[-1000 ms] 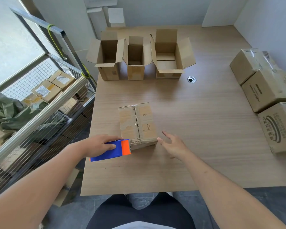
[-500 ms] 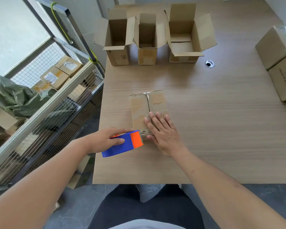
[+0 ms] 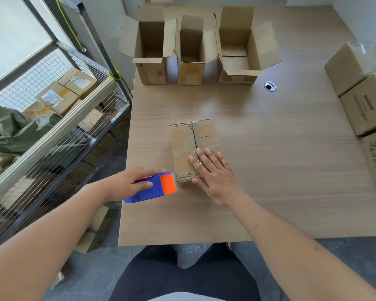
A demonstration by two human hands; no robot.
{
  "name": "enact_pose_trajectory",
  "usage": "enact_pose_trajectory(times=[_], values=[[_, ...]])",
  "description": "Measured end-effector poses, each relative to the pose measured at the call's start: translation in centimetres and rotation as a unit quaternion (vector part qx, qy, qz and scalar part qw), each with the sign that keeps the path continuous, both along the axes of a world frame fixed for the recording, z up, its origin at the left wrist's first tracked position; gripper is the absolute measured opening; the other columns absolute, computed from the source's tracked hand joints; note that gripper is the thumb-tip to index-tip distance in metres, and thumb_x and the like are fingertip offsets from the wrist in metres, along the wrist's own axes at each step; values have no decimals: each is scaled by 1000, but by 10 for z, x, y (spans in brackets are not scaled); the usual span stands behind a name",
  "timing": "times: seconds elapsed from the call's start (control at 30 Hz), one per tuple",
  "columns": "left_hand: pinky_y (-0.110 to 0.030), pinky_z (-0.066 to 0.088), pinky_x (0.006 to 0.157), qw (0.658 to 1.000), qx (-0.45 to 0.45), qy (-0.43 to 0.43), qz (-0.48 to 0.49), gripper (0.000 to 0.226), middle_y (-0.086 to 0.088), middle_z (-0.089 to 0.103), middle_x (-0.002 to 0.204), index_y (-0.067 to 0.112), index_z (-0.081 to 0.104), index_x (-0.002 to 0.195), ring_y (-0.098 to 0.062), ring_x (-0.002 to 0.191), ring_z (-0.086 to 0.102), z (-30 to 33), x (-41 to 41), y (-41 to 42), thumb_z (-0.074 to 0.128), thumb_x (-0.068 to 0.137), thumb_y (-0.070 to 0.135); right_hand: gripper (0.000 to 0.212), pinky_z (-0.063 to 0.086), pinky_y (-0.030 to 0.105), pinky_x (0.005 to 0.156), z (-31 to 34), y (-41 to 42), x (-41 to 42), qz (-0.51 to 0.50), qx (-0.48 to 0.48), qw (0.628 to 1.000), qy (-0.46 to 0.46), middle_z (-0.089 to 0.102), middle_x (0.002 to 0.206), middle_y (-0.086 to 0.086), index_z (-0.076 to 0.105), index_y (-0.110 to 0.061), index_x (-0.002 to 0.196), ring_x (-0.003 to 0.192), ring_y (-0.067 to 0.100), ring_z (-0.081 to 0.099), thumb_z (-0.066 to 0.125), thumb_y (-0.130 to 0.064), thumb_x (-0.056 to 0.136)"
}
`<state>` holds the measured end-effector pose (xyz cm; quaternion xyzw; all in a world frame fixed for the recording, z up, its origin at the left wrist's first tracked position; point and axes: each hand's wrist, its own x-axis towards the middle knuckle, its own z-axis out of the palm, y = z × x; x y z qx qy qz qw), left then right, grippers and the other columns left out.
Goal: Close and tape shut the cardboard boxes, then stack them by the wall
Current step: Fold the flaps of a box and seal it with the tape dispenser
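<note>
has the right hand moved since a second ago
Yes. The right hand, earlier flat on the table beside the closed box, now rests on top of that box, over its taped seam.

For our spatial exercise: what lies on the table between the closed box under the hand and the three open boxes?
Only bare table, as the head view shows, between closed box and open boxes.

The right hand (image 3: 213, 177) covers the closed box's (image 3: 192, 140) near right corner and the seam's near end. Right of that box, the stacked boxes (image 3: 365, 109) run off the frame edge, their print unreadable.
</note>
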<state>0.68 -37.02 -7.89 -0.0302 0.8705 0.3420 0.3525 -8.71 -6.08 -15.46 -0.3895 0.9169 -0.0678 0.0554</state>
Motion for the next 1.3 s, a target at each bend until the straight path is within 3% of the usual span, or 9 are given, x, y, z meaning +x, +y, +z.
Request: enact_pose_trajectory(times=[0.13, 0.27, 0.47, 0.63, 0.73, 0.93, 1.13, 1.2, 1.3], values=[[-34, 37, 102, 1000, 10, -1, 1, 50, 13, 55, 125, 75, 33, 136, -9, 117, 51, -10, -1, 3, 43, 108, 34, 84, 4, 49, 127, 8, -11, 9, -37, 0, 999, -17, 15, 171, -2, 25, -33, 161, 158, 22, 5, 34, -78, 91], [-27, 32, 109, 997, 69, -10, 44, 45, 31, 50, 140, 63, 41, 137, 4, 130, 44, -13, 10, 6, 44, 109, 28, 93, 11, 61, 124, 7, -32, 22, -81, 23, 996, 8, 30, 166, 9, 41, -22, 154, 155, 36, 17, 31, -86, 86], [-33, 36, 106, 996, 30, -53, 64, 32, 24, 57, 130, 59, 45, 130, -7, 124, 53, -26, 27, -10, 43, 108, 35, 90, 11, 62, 123, 3, -34, 22, -68, 75, 995, 26, 25, 167, 11, 38, -20, 156, 156, 39, 14, 33, -78, 87], [-36, 40, 108, 991, 59, -44, 111, 42, 28, 60, 128, 72, 44, 127, -2, 119, 56, -21, 41, -21, 45, 107, 35, 100, -6, 62, 123, 12, -38, 25, -82, 108, 991, 7, 10, 170, 9, 25, -21, 159, 157, 39, -6, 22, -88, 85], [-41, 49, 102, 985, 90, -14, 148, 44, 15, 70, 115, 64, 45, 135, -13, 106, 65, -15, 36, -19, 45, 108, 30, 103, -7, 65, 121, 24, -56, 31, -138, 90, 986, -14, 20, 167, 12, 34, -17, 151, 155, 43, 4, 28, -91, 80], [-45, 51, 101, 973, 136, 20, 183, 48, -1, 64, 114, 58, 40, 145, -20, 103, 64, 1, 29, -17, 52, 106, 32, 88, 2, 54, 126, 36, -64, 25, -99, 68, 990, -80, 18, 166, 14, 33, -14, 147, 156, 41, 2, 68, -56, 78], [-61, 45, 106, 958, 215, 6, 189, 40, -8, 72, 121, 30, 62, 135, -35, 113, 66, 17, 25, -24, 57, 96, 41, 92, 17, 49, 126, 52, -6, -15, 36, 114, 992, -29, 22, 168, -5, 35, -13, 152, 154, 36, 21, 72, 7, 70], [-61, 46, 105, 958, 217, 13, 186, 44, -7, 70, 123, 35, 59, 138, -33, 113, 67, 22, 25, -25, 59, 95, 44, 93, 26, 47, 123, 56, 0, -24, 36, 116, 993, -9, 37, 161, -4, 38, -13, 152, 148, 35, 33, 72, 8, 68], [-59, 48, 104, 963, 201, 42, 177, 54, -4, 65, 120, 51, 47, 144, -29, 109, 66, 28, 26, -25, 61, 92, 48, 61, 36, 43, 109, 64, -28, -14, -54, 41, 998, -2, 59, 134, -2, 49, -20, 139, 128, 33, 53, 63, -16, 80]])
